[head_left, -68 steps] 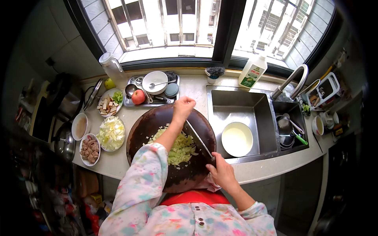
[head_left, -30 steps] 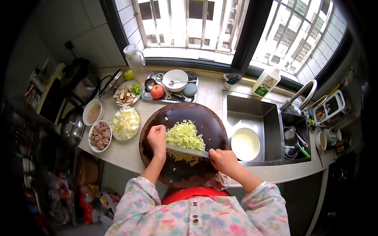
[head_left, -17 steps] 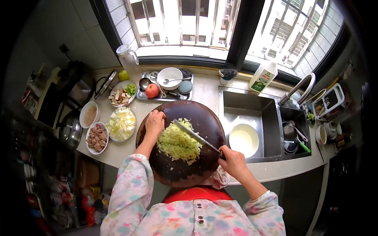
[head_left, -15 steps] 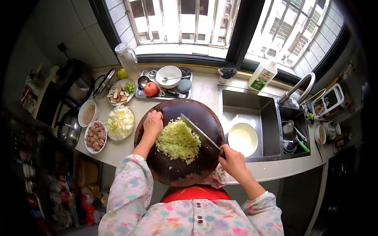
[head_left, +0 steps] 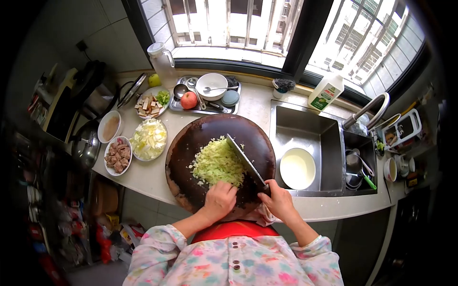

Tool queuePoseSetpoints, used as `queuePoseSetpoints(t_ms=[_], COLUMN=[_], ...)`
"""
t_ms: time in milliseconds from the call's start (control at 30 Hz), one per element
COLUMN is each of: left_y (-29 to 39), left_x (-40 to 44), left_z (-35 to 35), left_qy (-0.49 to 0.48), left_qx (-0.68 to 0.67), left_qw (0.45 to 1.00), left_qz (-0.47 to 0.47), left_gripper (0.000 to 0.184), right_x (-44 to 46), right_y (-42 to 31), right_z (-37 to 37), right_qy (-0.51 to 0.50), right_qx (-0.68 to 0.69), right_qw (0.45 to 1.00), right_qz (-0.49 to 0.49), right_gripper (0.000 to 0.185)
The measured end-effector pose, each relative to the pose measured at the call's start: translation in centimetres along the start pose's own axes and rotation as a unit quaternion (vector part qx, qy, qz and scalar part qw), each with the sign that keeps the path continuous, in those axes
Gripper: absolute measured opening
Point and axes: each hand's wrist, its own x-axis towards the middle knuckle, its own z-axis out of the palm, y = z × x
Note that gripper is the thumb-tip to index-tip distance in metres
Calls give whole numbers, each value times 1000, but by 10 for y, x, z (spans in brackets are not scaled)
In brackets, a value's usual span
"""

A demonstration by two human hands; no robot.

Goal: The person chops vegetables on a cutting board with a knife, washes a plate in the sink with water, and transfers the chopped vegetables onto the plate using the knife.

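Observation:
A heap of finely chopped pale green cabbage point(head_left: 217, 162) lies on the round dark cutting board point(head_left: 191, 138). My right hand point(head_left: 279, 202) grips the handle of a cleaver point(head_left: 245, 159). Its blade stands on edge, slanting along the right side of the heap. At the heap's near edge is my left hand point(head_left: 220, 199), its fingers curled down and pressed together against the cabbage. Whatever those fingers hold, if anything, is hidden. Small loose bits are scattered around the heap.
Left of the board stand a plate of cut cabbage point(head_left: 149, 139), a bowl of meat chunks point(head_left: 118, 156) and a plate of tofu pieces point(head_left: 150, 106). Behind it is a metal tray point(head_left: 177, 106) with an apple point(head_left: 189, 100). A bowl of pale liquid point(head_left: 297, 168) sits in the sink point(head_left: 312, 126).
My left hand has moved from the board's left side to the near edge of the cabbage heap. The heap looks narrower. The cleaver remains in my right hand, along the heap's right side.

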Motion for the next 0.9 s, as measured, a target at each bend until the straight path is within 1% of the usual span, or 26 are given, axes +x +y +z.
queuePoseSetpoints(t_ms=[33, 133, 200, 233, 333, 367, 400, 467, 533, 567, 600, 667, 733, 767, 867, 900], left_y=[0, -7, -11, -14, -26, -32, -40, -49, -55, -62, -68, -80, -84, -84, -107, -106], left_x=[-4, -7, -6, -4, 8, 13, 13, 11, 14, 16, 21, 38, 54, 58, 45, 45], left_z=[7, 15, 13, 10, -3, -8, -8, -13, -19, -19, -23, -29, -43, -47, -16, -11], left_qy=[10, -37, 40, 77, 180, 192, 194, 160, 234, 285, 346, 423, 384, 363, 279, 316], left_qx=[4, 85, 33, 5, -69, -97, -153, -220, -247, -286, -319, -394, -479, -519, -438, -427], left_qw=[1000, 995, 997, 994, 953, 936, 921, 896, 853, 824, 800, 736, 673, 637, 708, 708], left_qz=[0, -38, -63, -73, -233, -279, -301, -352, -396, -397, -374, -353, -412, -439, -479, -465], left_gripper=[15, 18, 13, 11, 7, 5, 8, 7, 7, 11, 14, 14, 13, 13, 10, 9], right_x=[-1, -8, -15, -16, -18, -18, -17, -15, -14, -14, -12, -5, 2, 7, 19, 24], right_y=[1, -5, -19, -11, 1, -2, -5, -10, -13, -15, -17, -24, -30, -33, -33, -25], right_z=[2, 4, -1, 9, 24, 24, 23, 20, 15, 12, 7, -2, -9, -10, -4, 2], right_qy=[-5, -24, -41, -32, -19, -23, -26, -23, -8, 0, 7, 7, -8, -19, -40, -42], right_qx=[24, 98, 151, 157, 158, 148, 138, 103, 56, 27, -4, -70, -142, -166, -216, -220], right_qw=[1000, 994, 985, 985, 987, 988, 990, 994, 995, 992, 987, 972, 954, 952, 945, 944], right_qz=[11, 47, 74, 70, 32, 24, 14, -27, -83, -123, -162, -222, -263, -257, -243, -242], right_gripper=[35, 35, 36, 35, 34, 34, 34, 34, 35, 35, 34, 32, 29, 28, 25, 25])
